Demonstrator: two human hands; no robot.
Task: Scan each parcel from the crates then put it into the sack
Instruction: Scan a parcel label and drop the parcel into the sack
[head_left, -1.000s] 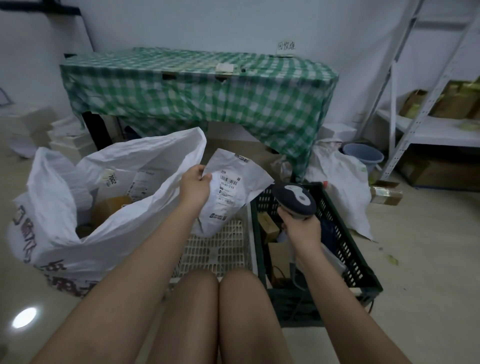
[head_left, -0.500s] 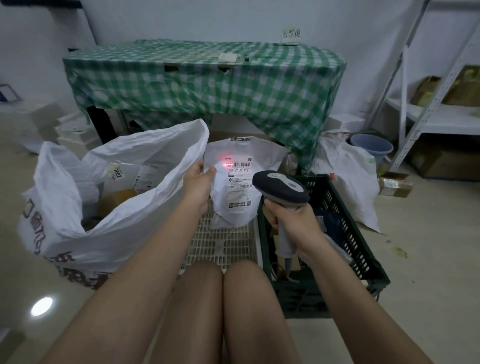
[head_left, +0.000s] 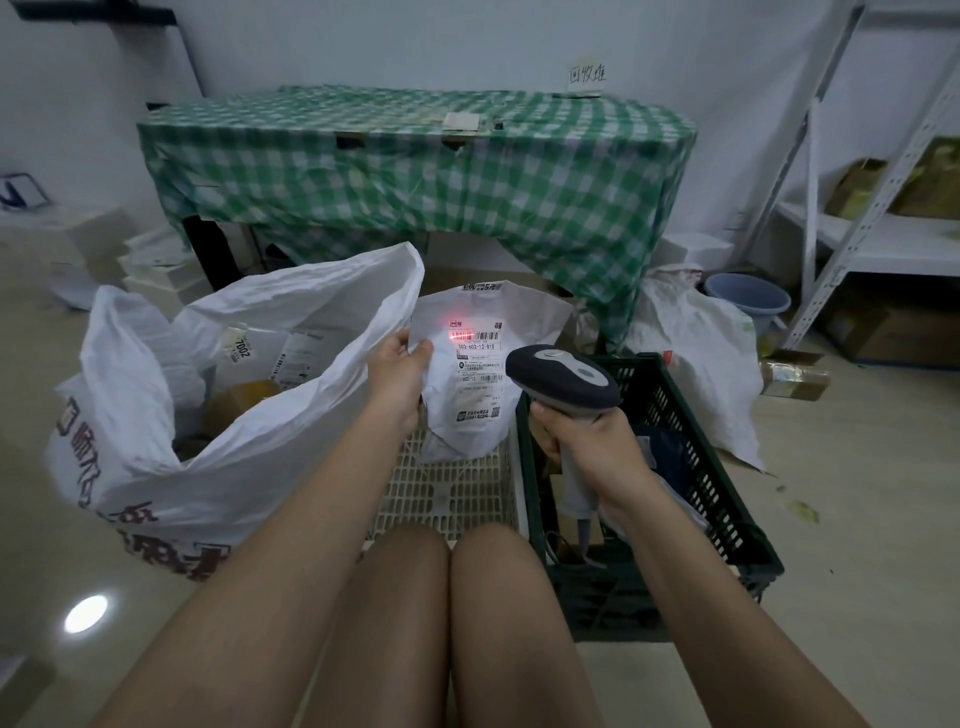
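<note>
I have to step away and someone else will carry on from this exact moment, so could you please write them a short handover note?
Left hand: pinches the white poly mailer by its left edge, label facing the scanner, above the white crate.
Right hand: grips the handheld barcode scanner; its red light falls on the mailer's top barcode.
White sack: open at the left, several parcels already inside.
Green crate: at the right, more items still in it.
Left to do: finish this scan, drop the mailer into the sack, then work through what remains in the crates.
</note>
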